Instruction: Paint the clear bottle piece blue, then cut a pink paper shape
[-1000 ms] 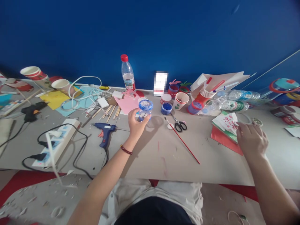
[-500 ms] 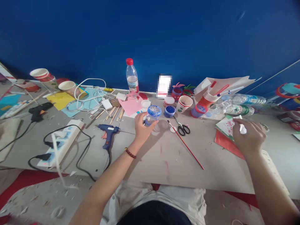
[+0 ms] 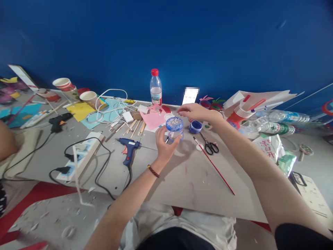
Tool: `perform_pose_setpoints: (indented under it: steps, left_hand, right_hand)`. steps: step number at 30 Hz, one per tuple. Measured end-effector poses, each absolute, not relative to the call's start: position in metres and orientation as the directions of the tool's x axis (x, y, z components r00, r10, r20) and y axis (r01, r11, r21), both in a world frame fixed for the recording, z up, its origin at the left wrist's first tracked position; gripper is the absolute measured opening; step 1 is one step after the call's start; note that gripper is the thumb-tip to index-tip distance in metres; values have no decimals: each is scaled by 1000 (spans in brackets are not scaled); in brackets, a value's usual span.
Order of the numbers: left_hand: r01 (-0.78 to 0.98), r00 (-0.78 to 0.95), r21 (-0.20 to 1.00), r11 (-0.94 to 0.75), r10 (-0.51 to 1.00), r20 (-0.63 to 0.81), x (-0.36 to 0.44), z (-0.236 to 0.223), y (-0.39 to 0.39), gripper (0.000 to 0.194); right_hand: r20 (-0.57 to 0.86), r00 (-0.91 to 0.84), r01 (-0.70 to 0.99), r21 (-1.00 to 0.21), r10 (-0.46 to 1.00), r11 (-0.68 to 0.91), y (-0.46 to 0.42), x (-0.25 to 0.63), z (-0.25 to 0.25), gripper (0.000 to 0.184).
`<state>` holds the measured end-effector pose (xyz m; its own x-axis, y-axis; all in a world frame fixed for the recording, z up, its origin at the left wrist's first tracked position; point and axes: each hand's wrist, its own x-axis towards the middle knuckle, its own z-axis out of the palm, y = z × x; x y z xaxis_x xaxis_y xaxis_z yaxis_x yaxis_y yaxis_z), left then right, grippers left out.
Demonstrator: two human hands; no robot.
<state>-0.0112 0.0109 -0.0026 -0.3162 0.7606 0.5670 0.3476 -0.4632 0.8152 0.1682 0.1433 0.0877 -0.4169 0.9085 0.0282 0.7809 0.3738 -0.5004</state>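
My left hand [image 3: 165,144] grips the side of a small clear plastic container [image 3: 174,129] with a blue-painted rim and a pale, streaky top. My right hand [image 3: 195,111] hovers behind and above it, fingers stretched to the left; nothing shows in them, though their undersides are hidden. Just right of the container stands a pot of blue paint [image 3: 195,127]. A red-handled paintbrush [image 3: 218,171] lies near it, its bristles close to a small white disc [image 3: 199,147]. Black-handled scissors [image 3: 210,146] rest alongside.
A blue glue gun [image 3: 128,147] and a white power strip [image 3: 84,156] with cables lie at left. Behind stand a red-capped bottle [image 3: 156,91] and pink paper [image 3: 151,119]. Stacked cups [image 3: 240,116], clear bottles [image 3: 281,121] and a printed packet [image 3: 270,146] are at right.
My right hand has swung left from the printed packet to above the container; the white scrap seen at its fingers no longer shows there. My left hand keeps its grip. The view has shifted slightly.
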Motion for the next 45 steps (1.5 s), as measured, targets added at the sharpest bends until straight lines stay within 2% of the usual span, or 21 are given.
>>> perform_pose_setpoints:
  steps: [2, 3, 8, 11, 15, 23, 45]
  left_hand:
    - [339, -332, 816, -468, 752, 569, -12, -3, 11, 39]
    - [337, -337, 818, -466, 752, 567, -12, -3, 11, 39]
    - [315, -366, 844, -435, 765, 530, -13, -5, 14, 39]
    - [268, -409, 887, -377, 789, 459, -14, -4, 17, 34]
    - [222, -441, 918, -328, 806, 394, -15, 0, 18, 29]
    - [207, -431, 925, -320, 819, 379, -15, -1, 18, 32]
    - [114, -383, 951, -287, 871, 308, -13, 0, 16, 39]
  right_hand:
    - [-90, -481, 822, -393, 872, 413, 173, 135, 82, 27]
    - [-104, -471, 836, -370, 876, 406, 185, 121, 78, 27]
    - [-124, -369, 903, -283, 921, 323, 221, 75, 56, 28]
    - [-149, -322, 929, -242, 935, 281, 228, 65, 46, 26]
    - [-170, -285, 946, -212, 944, 247, 231, 61, 41, 32]
    - [-200, -258, 954, -209, 945, 216, 237, 61, 33, 37]
    - [-170, -211, 942, -298, 963, 154, 222, 62, 37, 36]
